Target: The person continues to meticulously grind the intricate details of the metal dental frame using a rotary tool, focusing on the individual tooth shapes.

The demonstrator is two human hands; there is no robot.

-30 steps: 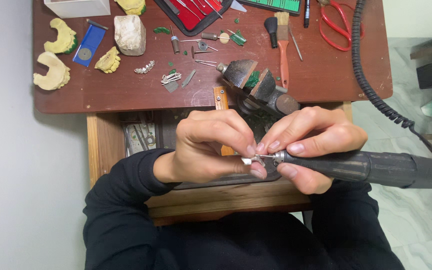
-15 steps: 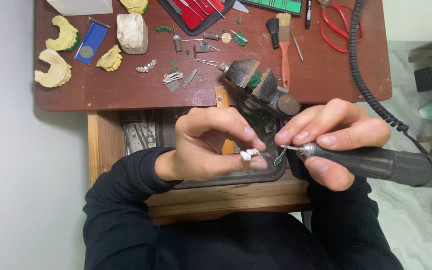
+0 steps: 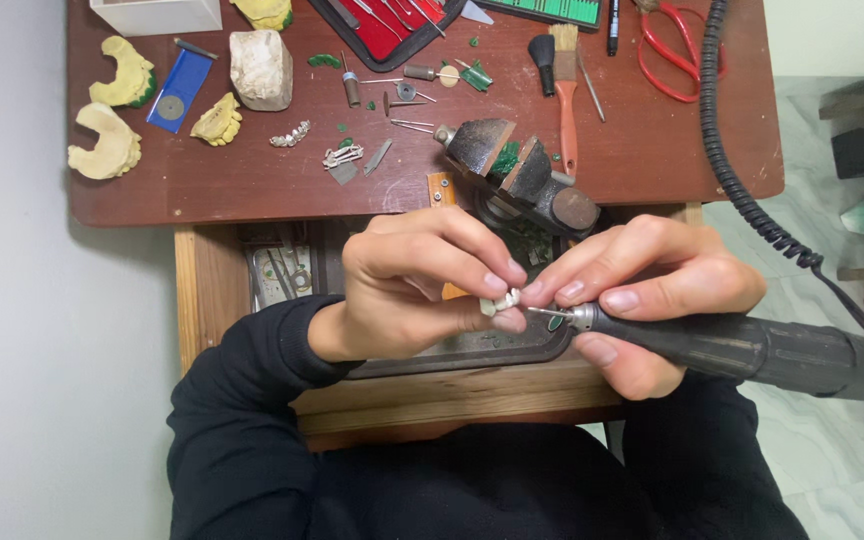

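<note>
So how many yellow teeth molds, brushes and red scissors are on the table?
Yellow plaster teeth molds: 4
Brushes: 2
Red scissors: 1
Total: 7

The right hand (image 3: 642, 295) brings the rotary tool (image 3: 732, 345) back toward nine o'clock, so its tip again meets the small white piece (image 3: 502, 300) pinched by the left hand (image 3: 422, 285), closing the earlier gap.

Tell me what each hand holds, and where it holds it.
Left hand pinches a small white piece at its end; right hand holds the dark rotary handpiece near its tip.
</note>
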